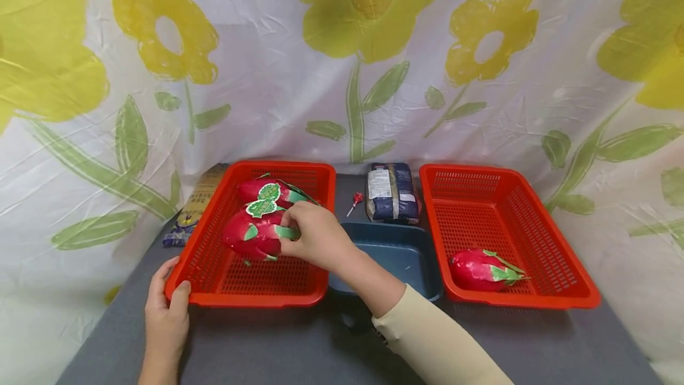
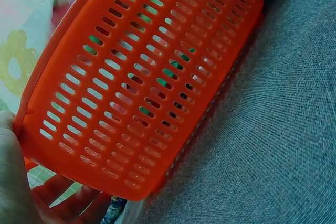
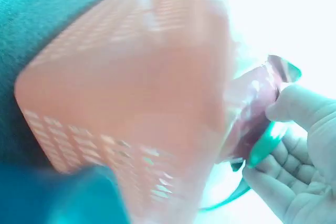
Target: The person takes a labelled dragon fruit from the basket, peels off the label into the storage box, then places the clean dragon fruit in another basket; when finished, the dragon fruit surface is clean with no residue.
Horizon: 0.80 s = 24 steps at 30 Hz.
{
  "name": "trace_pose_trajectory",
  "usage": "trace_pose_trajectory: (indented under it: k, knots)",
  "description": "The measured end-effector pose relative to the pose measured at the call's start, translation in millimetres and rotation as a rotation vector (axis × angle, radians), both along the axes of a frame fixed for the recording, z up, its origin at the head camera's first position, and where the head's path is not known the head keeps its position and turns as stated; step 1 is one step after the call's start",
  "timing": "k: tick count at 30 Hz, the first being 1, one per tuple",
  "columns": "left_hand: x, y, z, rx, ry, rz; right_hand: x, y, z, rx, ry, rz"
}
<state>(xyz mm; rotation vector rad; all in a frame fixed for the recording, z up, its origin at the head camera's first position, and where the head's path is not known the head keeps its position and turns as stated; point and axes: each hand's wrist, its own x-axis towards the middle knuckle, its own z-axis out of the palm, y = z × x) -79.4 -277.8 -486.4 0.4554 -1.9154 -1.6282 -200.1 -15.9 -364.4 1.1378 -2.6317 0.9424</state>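
Note:
My right hand (image 1: pixel 317 233) pinches the green-leafed end of a red dragon fruit (image 1: pixel 255 236) above the left red plastic basket (image 1: pixel 256 300). A second dragon fruit (image 1: pixel 251 191) is behind it in that basket, with green labels between the two. In the right wrist view, thumb and fingers of the right hand (image 3: pixel 302 161) are around the held dragon fruit (image 3: pixel 254 108) near the pale, blurred basket wall. My left hand (image 1: pixel 168 319) grips the basket's near left corner. From the left wrist, its slotted wall (image 2: pixel 157 87) hides most of the contents.
A second red basket (image 1: pixel 534 300) at right holds one dragon fruit (image 1: pixel 475 270). Between the baskets sit a dark blue tray (image 1: pixel 385 232), a lollipop (image 1: pixel 357 198) and a blue-and-white package (image 1: pixel 392 192). Another package (image 1: pixel 187 218) lies beyond the left basket's outer side.

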Motion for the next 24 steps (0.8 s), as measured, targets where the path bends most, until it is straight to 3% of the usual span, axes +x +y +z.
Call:
trace_pose_trajectory:
  k: [5,12,17,24]
  knots:
    - [0.2,0.7,-1.1,0.029,0.007,-0.009,20.6,32.0,24.1,-0.093,0.026,0.031]
    - [-0.5,1.7,0.4,0.024,0.045,-0.011,52.3,80.9,47.8,-0.108,0.107,0.068]
    - [-2.3,0.3,-0.3,0.023,0.045,-0.001,76.5,120.5,44.2,-0.13,0.165,0.055]
    - [-1.9,0.9,-1.3,0.005,-0.021,0.027,117.0,167.0,17.0,-0.106,0.056,-0.034]
